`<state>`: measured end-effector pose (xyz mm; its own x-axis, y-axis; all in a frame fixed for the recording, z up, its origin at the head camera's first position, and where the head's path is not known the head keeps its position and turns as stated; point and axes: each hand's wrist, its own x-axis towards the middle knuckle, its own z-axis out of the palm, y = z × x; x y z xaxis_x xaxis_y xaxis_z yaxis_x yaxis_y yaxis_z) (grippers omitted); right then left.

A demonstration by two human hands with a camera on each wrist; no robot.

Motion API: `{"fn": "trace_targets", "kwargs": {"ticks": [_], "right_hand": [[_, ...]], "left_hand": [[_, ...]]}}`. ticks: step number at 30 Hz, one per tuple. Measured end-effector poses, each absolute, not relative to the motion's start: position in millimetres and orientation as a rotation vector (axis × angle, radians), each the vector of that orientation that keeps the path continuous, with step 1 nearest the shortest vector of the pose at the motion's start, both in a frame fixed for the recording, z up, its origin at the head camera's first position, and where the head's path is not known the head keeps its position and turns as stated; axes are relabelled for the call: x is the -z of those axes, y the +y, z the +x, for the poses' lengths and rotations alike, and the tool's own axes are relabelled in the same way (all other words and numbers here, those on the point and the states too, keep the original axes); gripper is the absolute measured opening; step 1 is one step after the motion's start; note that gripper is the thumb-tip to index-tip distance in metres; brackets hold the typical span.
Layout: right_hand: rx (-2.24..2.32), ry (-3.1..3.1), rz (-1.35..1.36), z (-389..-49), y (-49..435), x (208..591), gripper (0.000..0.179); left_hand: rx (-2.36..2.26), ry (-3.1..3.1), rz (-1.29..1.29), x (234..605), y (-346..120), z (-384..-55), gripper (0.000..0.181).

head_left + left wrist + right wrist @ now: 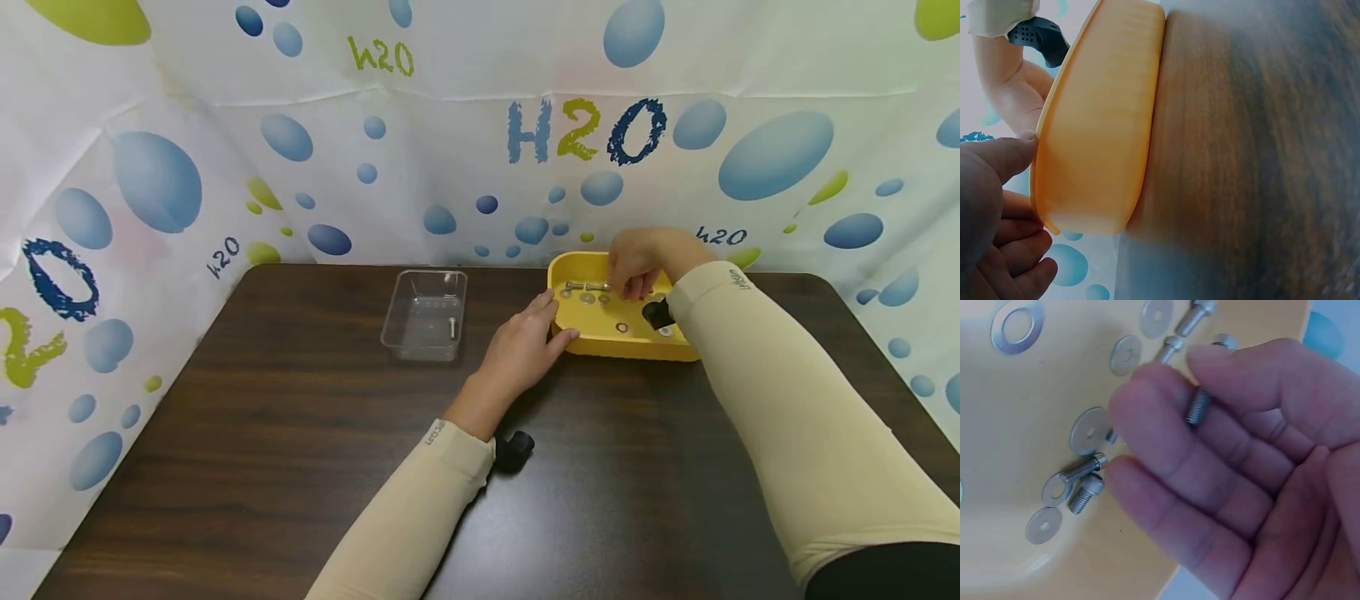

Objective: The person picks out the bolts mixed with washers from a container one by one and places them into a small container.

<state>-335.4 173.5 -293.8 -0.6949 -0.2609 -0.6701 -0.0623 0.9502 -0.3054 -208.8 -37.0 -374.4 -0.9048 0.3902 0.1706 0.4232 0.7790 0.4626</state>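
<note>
The right grip (641,258) pinches a bolt (1196,407) between thumb and fingers, over the yellow tray (630,347); the left grip (521,346) holds that tray's near left corner. The dark wooden worktop (337,483) carries the tray toward the back right and, left of it, a smaller clear tub (420,351). A second bolt (452,327) lies inside the tub. More bolts (1086,494) lie in the tray among flat washers (1082,440), one shank overlapping a washer.
</note>
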Motion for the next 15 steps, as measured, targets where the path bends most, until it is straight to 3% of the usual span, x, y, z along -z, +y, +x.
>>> {"fn": "trace_targets", "kwargs": {"ticks": [5, 11, 15], "right_hand": [[0.458, 2.34, -0.28, -331.8, 176.6, 287.2, 0.015], [0.55, 2.414, -0.343, -327.8, 171.8, 283.7, 0.032], [0.621, 2.485, -0.384, -324.0, 168.9, 286.4, 0.031]], "left_hand": [[0.795, -2.911, -0.658, 373.5, -35.8, -209.2, 0.064], [0.797, -2.913, -0.645, 373.3, -35.9, -210.5, 0.063], [0.793, -2.904, -0.655, 371.7, -36.1, -210.3, 0.063]]}}
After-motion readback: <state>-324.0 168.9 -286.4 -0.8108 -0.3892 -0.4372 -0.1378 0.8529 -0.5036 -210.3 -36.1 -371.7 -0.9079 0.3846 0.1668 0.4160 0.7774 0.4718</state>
